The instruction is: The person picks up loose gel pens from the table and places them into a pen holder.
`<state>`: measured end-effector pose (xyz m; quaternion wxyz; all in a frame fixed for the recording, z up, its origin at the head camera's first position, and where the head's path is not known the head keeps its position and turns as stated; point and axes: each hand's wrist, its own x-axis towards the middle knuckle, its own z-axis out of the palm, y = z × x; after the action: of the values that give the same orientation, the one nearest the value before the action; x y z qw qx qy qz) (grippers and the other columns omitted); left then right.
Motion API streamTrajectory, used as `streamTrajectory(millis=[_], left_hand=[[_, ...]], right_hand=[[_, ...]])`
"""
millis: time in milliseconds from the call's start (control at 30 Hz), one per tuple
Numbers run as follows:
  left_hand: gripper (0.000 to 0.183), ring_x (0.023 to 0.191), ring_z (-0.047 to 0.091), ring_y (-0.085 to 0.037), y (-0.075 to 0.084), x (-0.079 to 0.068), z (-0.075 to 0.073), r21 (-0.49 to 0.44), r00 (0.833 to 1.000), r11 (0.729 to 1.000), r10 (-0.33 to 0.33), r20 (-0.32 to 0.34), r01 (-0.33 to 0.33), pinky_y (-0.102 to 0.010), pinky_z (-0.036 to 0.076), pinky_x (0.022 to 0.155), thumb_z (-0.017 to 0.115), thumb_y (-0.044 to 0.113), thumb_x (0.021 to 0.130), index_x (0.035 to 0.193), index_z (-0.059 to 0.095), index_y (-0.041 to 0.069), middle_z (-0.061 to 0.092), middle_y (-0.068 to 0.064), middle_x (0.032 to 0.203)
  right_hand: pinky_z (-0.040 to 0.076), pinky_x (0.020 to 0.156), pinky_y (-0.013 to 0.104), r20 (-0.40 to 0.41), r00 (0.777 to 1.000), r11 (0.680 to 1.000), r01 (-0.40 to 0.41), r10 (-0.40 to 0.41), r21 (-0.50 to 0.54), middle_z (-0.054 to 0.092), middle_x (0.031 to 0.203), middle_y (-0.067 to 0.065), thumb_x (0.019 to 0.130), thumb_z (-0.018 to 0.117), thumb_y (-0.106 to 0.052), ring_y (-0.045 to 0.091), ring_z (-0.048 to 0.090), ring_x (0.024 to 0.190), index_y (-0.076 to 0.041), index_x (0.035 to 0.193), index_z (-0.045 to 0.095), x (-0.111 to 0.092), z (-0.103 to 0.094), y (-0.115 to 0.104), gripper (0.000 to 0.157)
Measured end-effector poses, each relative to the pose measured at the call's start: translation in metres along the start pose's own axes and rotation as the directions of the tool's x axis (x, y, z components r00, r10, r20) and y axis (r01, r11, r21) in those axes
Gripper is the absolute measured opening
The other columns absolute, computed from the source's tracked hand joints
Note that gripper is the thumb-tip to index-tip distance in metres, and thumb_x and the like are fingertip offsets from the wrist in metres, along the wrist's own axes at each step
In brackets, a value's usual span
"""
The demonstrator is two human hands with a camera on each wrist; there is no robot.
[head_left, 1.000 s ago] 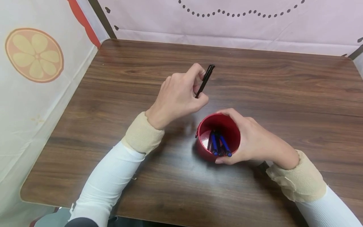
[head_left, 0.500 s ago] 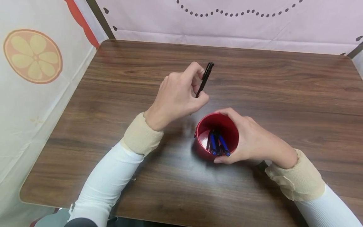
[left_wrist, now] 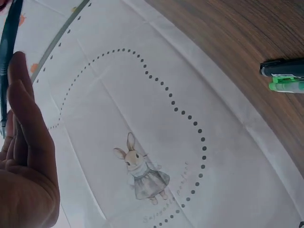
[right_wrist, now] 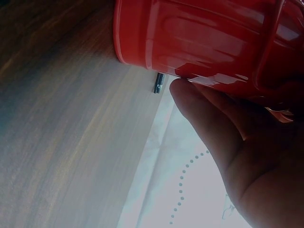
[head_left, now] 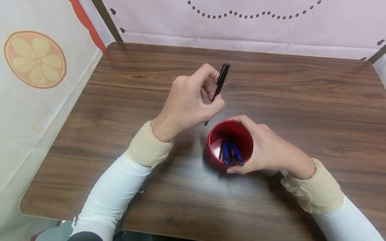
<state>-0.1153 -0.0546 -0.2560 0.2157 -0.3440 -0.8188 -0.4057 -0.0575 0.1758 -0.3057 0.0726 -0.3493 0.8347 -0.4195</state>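
Observation:
In the head view my left hand (head_left: 193, 97) pinches a slim black pen (head_left: 222, 79) between thumb and fingers. The pen slants, its clip end up and its thin tip showing below the hand. This same pen (left_wrist: 8, 42) runs along the left edge of the left wrist view. My right hand (head_left: 266, 147) wraps round the right side of a red metal cup (head_left: 217, 129), thumb at the near side. Several pens (head_left: 226, 152) with blue and black parts lean inside the cup. From the right wrist view, the glossy red cup wall (right_wrist: 199, 42) lies against my fingers.
A brown wood-grain table (head_left: 135, 77) lies under both hands. Pale printed cloth (head_left: 241, 30) hangs along its back and left sides. At the right edge of the left wrist view lie a black marker (left_wrist: 285, 68) and a green-and-clear pen (left_wrist: 287, 86).
My left hand has turned slightly and shifted a little right with the black pen, whose thin tip now shows below the hand. The right hand and cup stay nearly still.

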Motion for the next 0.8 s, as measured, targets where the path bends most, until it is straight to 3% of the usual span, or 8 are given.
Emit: streamTrajectory(millis=[200, 367, 567, 800], left_hand=[[0.015, 0.052, 0.050, 0.002, 0.005, 0.002, -0.003, -0.096, 0.989, 0.988, 0.113, -0.093, -0.122, -0.019, 0.047, 0.051, 0.066, 0.006, 0.079, 0.091, 0.057, 0.003, 0.056, 0.004, 0.061], [0.015, 0.051, 0.049, -0.001, 0.011, 0.004, -0.004, -0.168, 0.977, 0.968, 0.164, -0.135, -0.185, -0.020, 0.045, 0.048, 0.068, 0.006, 0.082, 0.090, 0.056, 0.001, 0.055, 0.004, 0.059], [0.015, 0.049, 0.050, -0.004, 0.017, 0.004, -0.004, -0.280, 0.977, 0.940, 0.159, -0.142, -0.194, -0.023, 0.046, 0.045, 0.069, 0.006, 0.083, 0.089, 0.057, 0.000, 0.057, 0.003, 0.060], [0.015, 0.051, 0.056, -0.004, 0.017, 0.003, 0.000, -0.363, 0.982, 0.912, 0.169, -0.088, -0.189, -0.025, 0.050, 0.047, 0.070, 0.005, 0.082, 0.089, 0.058, -0.001, 0.060, 0.001, 0.066]], right_hand=[[0.054, 0.089, 0.037, 0.000, 1.000, 1.000, 0.000, 0.000, 0.004, 0.066, 0.123, -0.003, 0.055, 0.100, -0.037, 0.014, 0.065, 0.109, -0.014, 0.135, 0.046, 0.000, -0.001, 0.000, 0.099], [0.054, 0.090, 0.036, -0.002, 1.000, 1.000, -0.001, 0.001, 0.004, 0.066, 0.123, -0.004, 0.055, 0.100, -0.039, 0.013, 0.064, 0.109, -0.016, 0.135, 0.047, 0.000, -0.001, 0.000, 0.099], [0.053, 0.091, 0.035, 0.000, 1.000, 1.000, 0.008, -0.008, 0.009, 0.065, 0.124, -0.004, 0.057, 0.099, -0.038, 0.014, 0.064, 0.110, -0.015, 0.135, 0.046, -0.001, -0.002, 0.001, 0.097], [0.053, 0.090, 0.034, -0.004, 1.000, 1.000, 0.015, -0.015, -0.001, 0.066, 0.122, -0.003, 0.056, 0.100, -0.038, 0.014, 0.064, 0.109, -0.014, 0.136, 0.046, -0.001, -0.001, 0.001, 0.099]])
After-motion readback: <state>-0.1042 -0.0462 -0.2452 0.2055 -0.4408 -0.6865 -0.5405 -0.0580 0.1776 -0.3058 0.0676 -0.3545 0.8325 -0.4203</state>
